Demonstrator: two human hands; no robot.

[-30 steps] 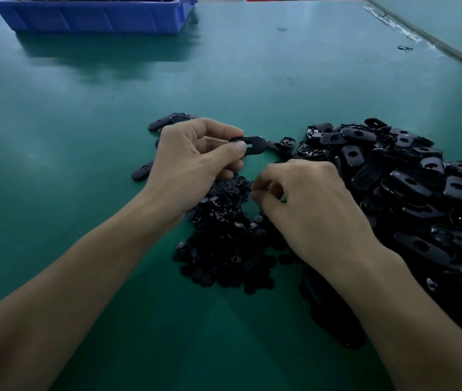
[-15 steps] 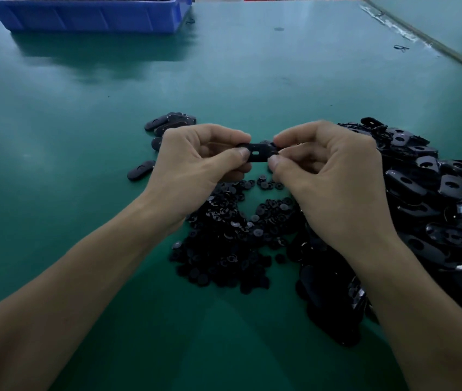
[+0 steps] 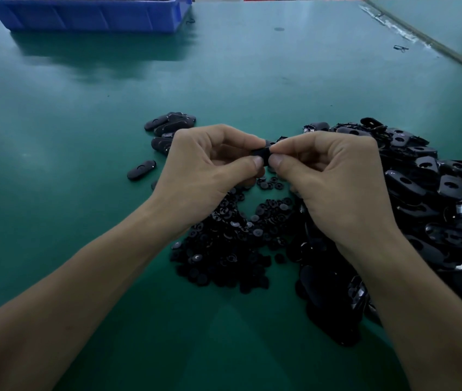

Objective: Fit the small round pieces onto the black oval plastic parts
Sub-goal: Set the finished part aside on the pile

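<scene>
Head view: left hand [image 3: 213, 167] and right hand [image 3: 328, 176] meet fingertip to fingertip above the table [image 3: 252, 80], fingers curled, both pinching one oval part [image 3: 262, 154]; round pieces [image 3: 232, 244] heaped below; oval pile [image 3: 433, 198] at right; forearms angle inward.
</scene>
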